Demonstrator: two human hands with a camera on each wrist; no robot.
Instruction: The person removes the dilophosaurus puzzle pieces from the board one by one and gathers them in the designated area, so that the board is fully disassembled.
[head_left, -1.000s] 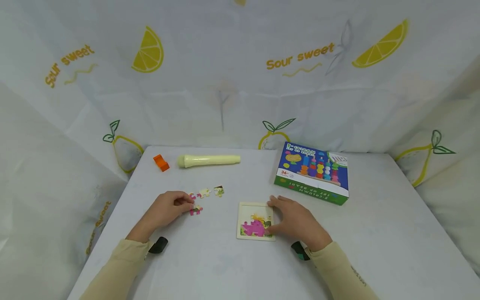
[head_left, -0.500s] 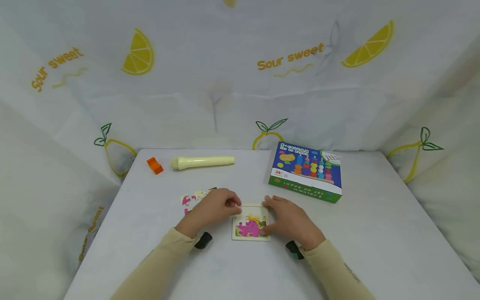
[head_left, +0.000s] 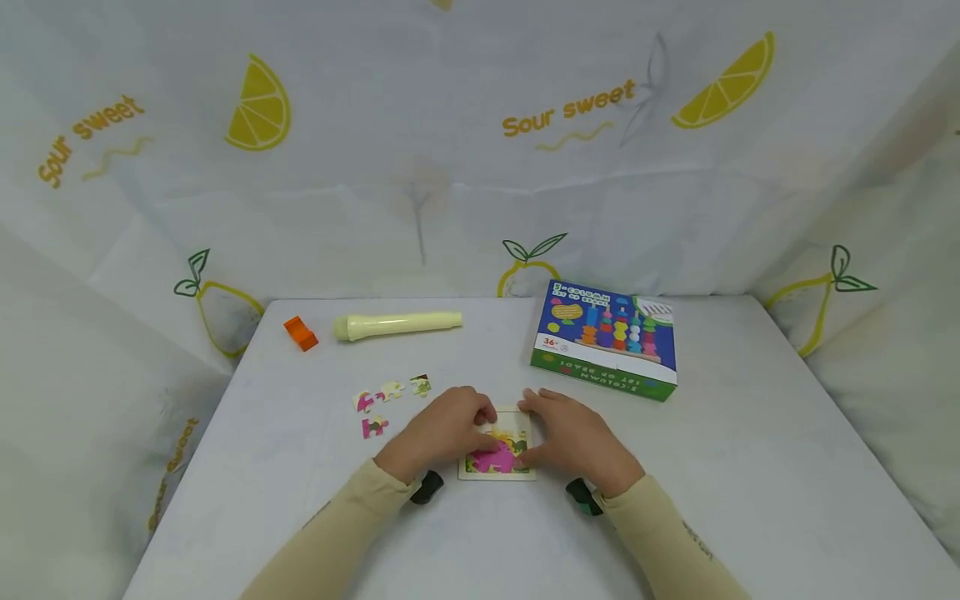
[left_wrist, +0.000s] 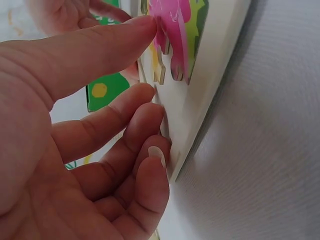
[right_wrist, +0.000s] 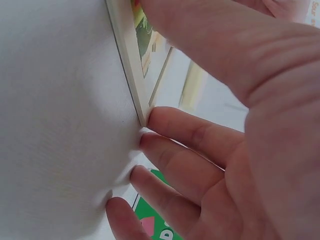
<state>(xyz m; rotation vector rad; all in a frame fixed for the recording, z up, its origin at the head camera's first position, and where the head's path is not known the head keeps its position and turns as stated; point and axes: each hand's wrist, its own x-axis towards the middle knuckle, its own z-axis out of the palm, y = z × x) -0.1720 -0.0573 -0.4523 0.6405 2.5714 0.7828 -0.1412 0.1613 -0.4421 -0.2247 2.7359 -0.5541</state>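
A square wooden puzzle board (head_left: 497, 477) with a partly filled pink, yellow and green picture lies flat between the hands. My left hand (head_left: 444, 427) is over its left side. In the left wrist view, the thumb (left_wrist: 135, 35) presses on a pink puzzle piece (left_wrist: 172, 20), and the other fingers curl loosely beside the board's bare area. My right hand (head_left: 581, 433) grips the board's right side, thumb on its face and index fingertip at the top corner. Its other fingertips (right_wrist: 142, 172) rest on the table. Left of the board lie several loose puzzle pieces (head_left: 374, 427).
A pale yellow toy microphone (head_left: 405, 324) and an orange block (head_left: 301, 333) lie along the back of the table. Behind the right hand is a blue and green bead-set box (head_left: 606, 337). A white lemon-print cloth (head_left: 420, 167) hangs behind and at the sides.
My left hand has moved right from the loose pieces to the puzzle board, and its thumb has come down on the picture. The right hand stays at the board. The whole view has shifted slightly.
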